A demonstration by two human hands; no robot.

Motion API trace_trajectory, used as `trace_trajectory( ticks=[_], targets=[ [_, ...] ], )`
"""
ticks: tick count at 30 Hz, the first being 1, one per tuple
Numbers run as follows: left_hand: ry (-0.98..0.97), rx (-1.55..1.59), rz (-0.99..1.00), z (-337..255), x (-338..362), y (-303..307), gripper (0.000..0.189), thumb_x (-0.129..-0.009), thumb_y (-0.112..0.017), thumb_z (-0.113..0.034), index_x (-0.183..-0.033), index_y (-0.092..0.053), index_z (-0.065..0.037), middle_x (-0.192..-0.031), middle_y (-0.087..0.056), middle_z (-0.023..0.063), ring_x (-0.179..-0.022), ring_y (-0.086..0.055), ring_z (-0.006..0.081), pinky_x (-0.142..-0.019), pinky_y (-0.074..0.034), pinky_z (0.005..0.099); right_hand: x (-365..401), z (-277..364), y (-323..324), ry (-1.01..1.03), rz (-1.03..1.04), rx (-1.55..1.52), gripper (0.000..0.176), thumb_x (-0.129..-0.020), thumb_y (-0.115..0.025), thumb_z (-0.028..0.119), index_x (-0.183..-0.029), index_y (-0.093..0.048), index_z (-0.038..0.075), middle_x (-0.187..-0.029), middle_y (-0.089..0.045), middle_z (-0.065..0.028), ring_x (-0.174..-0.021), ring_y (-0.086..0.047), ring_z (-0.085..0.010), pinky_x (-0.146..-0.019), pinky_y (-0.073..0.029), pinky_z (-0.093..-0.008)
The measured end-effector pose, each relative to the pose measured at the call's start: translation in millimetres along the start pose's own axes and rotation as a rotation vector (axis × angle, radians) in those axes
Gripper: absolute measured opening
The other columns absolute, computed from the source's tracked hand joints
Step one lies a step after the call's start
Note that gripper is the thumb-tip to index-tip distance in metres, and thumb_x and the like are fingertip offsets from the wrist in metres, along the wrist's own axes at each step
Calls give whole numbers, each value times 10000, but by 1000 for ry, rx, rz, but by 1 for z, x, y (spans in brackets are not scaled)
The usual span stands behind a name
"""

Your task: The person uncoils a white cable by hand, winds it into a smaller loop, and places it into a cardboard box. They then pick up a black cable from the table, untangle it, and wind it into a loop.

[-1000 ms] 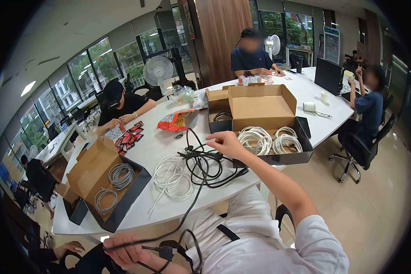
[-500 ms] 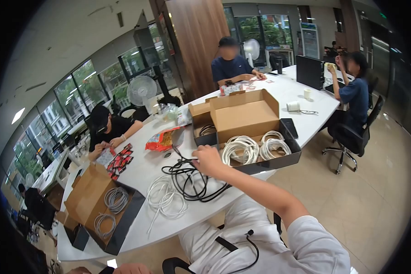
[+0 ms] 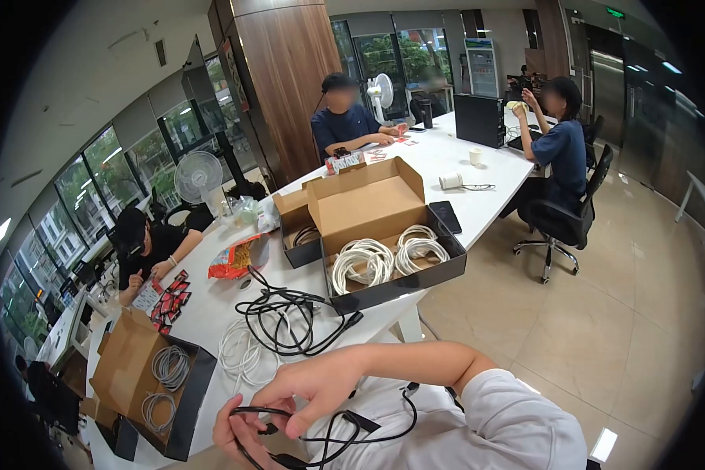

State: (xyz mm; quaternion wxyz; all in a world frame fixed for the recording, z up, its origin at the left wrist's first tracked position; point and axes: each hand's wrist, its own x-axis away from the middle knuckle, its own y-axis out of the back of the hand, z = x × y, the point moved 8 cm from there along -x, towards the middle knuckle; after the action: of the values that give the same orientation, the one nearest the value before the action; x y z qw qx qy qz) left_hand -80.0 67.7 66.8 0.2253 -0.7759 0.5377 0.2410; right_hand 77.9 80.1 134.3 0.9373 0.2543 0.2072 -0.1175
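Low in front of my lap, my left hand (image 3: 239, 432) has its fingers closed around a black cable (image 3: 260, 410). My right hand (image 3: 315, 385) reaches across from the right and grips the same cable, thumb pointing down. More of this cable loops below my hands and over my white clothing, with a plug-like end on my lap. Beyond my hands, a tangle of black cables (image 3: 278, 333) lies on the white table (image 3: 395, 309). A loose white cable (image 3: 241, 352) lies beside and partly under that tangle.
An open black box (image 3: 399, 288) holds coiled white cables (image 3: 364, 266). At the left, another open box (image 3: 192, 407) holds grey coils (image 3: 170, 368). An orange snack bag (image 3: 235, 258), red packets (image 3: 171, 304) and a phone (image 3: 445, 218) lie on the table. Several people sit around it.
My right hand has left the black cables by the box and come down to my left hand, onto the cable there. My left hand has risen further into view. The view has shifted right.
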Motion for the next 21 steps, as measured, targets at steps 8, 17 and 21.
trace_trajectory(
  ticks=[8,17,21],
  targets=[
    [-107,-69,83,-17,-8,-19,539,-1012,-358,-407,-1251,-535,42,-699,-590,70,-449,-389,36,-437,-304,189,24,-2,34,-161,-396,-179,246,-961,-546,241,-866,-569,15,-688,-503,29,-606,-438,-31,-515,-364,-206],
    [68,-68,204,13,0,-29,250,-924,-496,-60,-1118,-612,45,-622,-610,57,-478,-440,43,-467,-339,182,149,47,105,383,-1247,-259,199,-980,-503,226,-852,-508,73,-578,-350,49,-491,-322,-59,-472,-264,-238],
    [203,-163,564,25,12,-59,314,-820,-565,69,-1111,-654,-8,-635,-615,50,-585,-578,104,-570,-467,226,204,41,109,497,-1572,-357,237,-989,-455,268,-829,-493,98,-510,-256,57,-467,-250,-75,-496,-253,-260]
  ],
)
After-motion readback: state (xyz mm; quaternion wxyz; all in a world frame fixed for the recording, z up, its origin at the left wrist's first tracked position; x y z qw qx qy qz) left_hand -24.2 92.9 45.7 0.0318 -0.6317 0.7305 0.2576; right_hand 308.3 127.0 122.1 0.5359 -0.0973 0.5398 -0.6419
